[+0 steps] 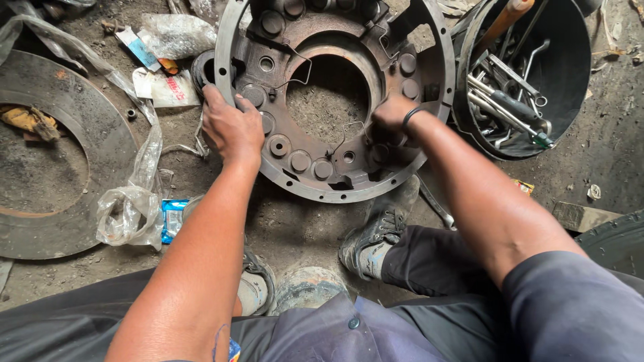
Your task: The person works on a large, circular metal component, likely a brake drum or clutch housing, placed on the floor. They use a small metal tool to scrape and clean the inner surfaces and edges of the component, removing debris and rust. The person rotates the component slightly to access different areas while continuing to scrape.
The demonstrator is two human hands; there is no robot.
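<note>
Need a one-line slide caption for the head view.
Both hands, left hand and right hand, rest on a rusty metal ring on the dirt floor, beside a tub of tools.

Blue packet [173, 218], perhaps white wrapper [161, 87]

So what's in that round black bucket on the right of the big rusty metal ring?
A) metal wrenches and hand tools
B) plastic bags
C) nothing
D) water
A: the round black bucket to the right of the big rusty metal ring holds a jumble of metal wrenches and hand tools.
</note>
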